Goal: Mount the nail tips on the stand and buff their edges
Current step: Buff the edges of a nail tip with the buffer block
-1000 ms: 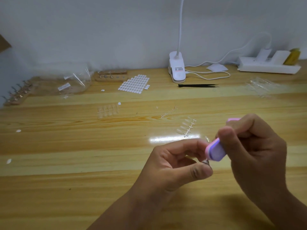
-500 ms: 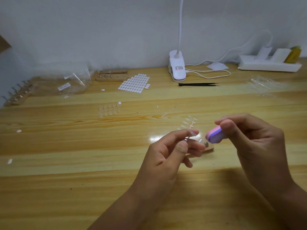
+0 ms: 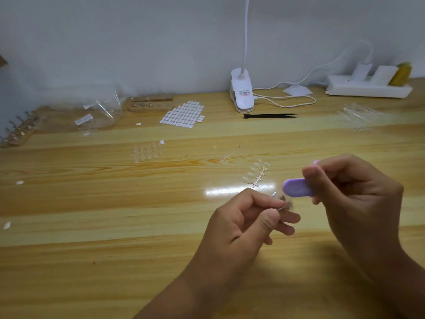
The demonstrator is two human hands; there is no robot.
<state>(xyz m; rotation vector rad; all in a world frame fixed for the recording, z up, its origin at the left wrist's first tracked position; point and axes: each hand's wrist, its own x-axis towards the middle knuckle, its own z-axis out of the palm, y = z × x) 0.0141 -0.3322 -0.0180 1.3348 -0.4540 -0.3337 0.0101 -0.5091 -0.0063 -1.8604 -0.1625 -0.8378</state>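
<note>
While pinching a slim metal pin (image 3: 283,204) in left hand (image 3: 247,218), gripped rounded lilac buffer (image 3: 296,188) in right hand (image 3: 354,194), at pin's 1 o'clock.

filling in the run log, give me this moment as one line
left hand: pinches small metal nail-tip holder | right hand: grips purple oval buffer block | buffer-holder contact: cannot tell

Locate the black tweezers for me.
Head view: the black tweezers lie far back, right of centre, just in front of the white clip lamp.
</note>
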